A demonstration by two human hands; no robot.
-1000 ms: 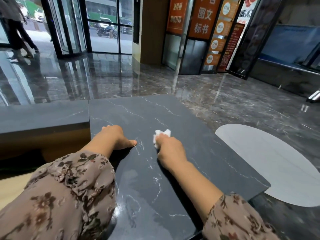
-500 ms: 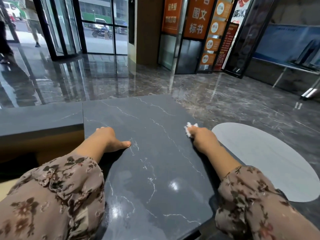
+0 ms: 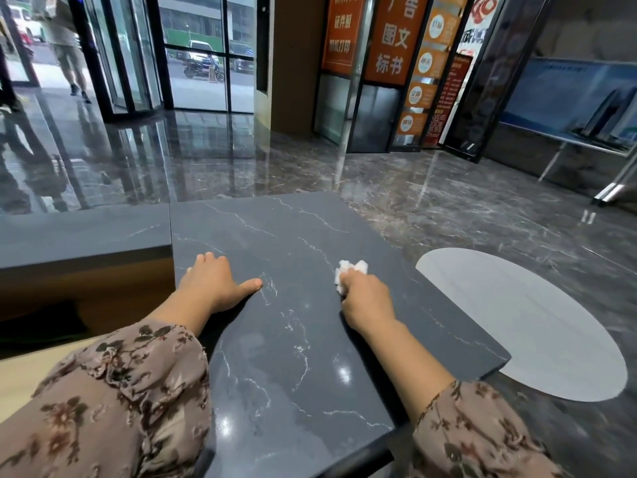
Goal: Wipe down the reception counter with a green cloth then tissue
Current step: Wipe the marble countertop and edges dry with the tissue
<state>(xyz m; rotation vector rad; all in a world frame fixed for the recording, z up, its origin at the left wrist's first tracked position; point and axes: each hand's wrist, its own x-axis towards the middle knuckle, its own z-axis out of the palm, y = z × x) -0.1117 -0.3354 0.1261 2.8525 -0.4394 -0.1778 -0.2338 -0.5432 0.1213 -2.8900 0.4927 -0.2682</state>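
Right grip slid back from the table edge, clutching tissue. Left grip lay released. Hard rubbing might shred the tissue.

Daylight comes in through the glass doors at the upper left, where the street outside looks pale and washed out. The right of the room is dimmer. The polished floor mirrors the door frames in long bright streaks. The dark tabletop has a soft sheen and a few small round glare spots near its close end. Soft shadows lie under the left hand and beside the right hand, whose white tissue is bright enough to lose most of its folds. Uprights lean and bow towards the frame's edges, and the sleeves in the bottom corners are slightly soft.
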